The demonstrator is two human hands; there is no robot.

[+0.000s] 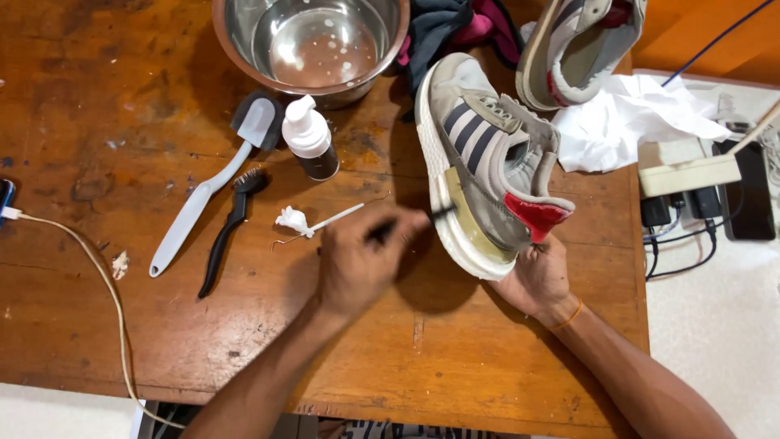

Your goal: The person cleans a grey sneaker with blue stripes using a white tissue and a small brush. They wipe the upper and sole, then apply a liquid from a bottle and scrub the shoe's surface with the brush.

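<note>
Wooden bench (97,341) under my arms, worn and paint-flecked, and my two hands are the nearest things on it. My left hand (357,268) is curled tight round a small dark brush (406,223), bristle end pressed to the white sole of the grey sneaker (483,162). My right hand (536,280) grips that sneaker from below at the heel, just under the red tab, holding it tilted up off the bench with the dark stripes facing me. Just left of my brushing hand lies a thin white stick with a blob of foam (296,221), then a black brush (230,236) and a long grey brush (207,191), side by side. Behind them stands a small foam pump bottle (310,146), close beside a steel bowl (313,45) holding water and suds. Farther right, dark and pink cloths (455,28), a second sneaker (581,49), crumpled white tissue (626,122).
</note>
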